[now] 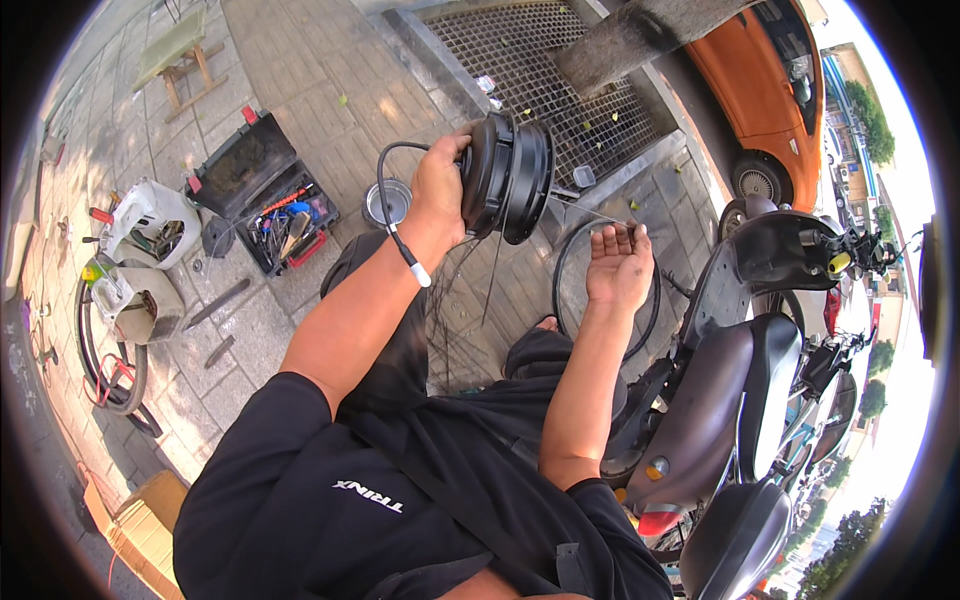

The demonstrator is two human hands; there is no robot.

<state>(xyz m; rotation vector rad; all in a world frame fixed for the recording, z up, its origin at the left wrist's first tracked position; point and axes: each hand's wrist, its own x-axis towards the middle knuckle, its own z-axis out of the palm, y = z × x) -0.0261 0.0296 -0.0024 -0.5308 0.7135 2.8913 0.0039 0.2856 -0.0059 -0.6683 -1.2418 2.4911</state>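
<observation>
A black hub motor is held above the paving by the left hand, which is closed about its left side; a white-tipped cable is draped past the wrist. A thin spoke is seen between hub and right hand, its long axis directed rightward and slightly toward the body. Its outer end appears to be pinched at the right fingertips (the palm is turned up, the fingers loosely curled). Any adjustment would seem to be governed by this line. Beyond the hub, space is bounded by the tree pit's stone border; at right, by a scooter. More open room is offered between the border's left edge and the toolbox.
</observation>
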